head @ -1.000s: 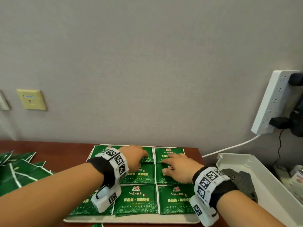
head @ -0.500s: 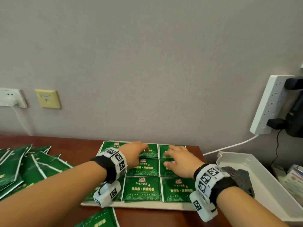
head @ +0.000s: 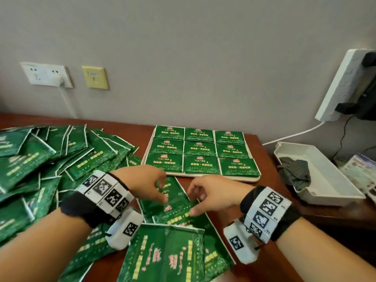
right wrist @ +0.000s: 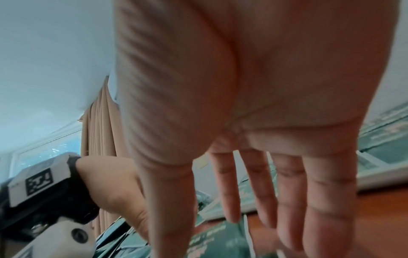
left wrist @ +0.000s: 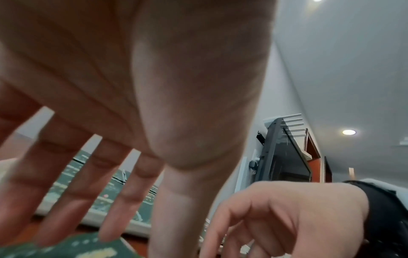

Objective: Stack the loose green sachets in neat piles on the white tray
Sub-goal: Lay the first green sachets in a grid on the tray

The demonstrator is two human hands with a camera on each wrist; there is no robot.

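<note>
Pulled back off the white tray (head: 203,177) since the earlier frames, both hands now over the loose sachets on the near side of that tray. Left hand (head: 142,183) palm down, fingers (left wrist: 81,190) spread and nearly straight, tips at or just above a green sachet (head: 173,202) lying askew just short of the tray's near rim; actual contact hard to tell. Right hand (head: 213,193) beside it on the same sachet's right edge, fingers (right wrist: 284,193) long and slightly bent, thumb down at the packet's lower corner; nothing gripped as far as visible. Glossy dark green packets, white sealed edges, pale yellow lettering and a small red mark. Filling the tray, nine neat piles (head: 200,148) in a three-by-three grid, print all facing one way. Left of the tray, a wide jumbled heap of sachets (head: 40,159); nearer than the tray, more sachets (head: 162,255) overlapping. Right of the tray, a white bin (head: 333,180) holding a dark cloth (head: 295,174).
</note>
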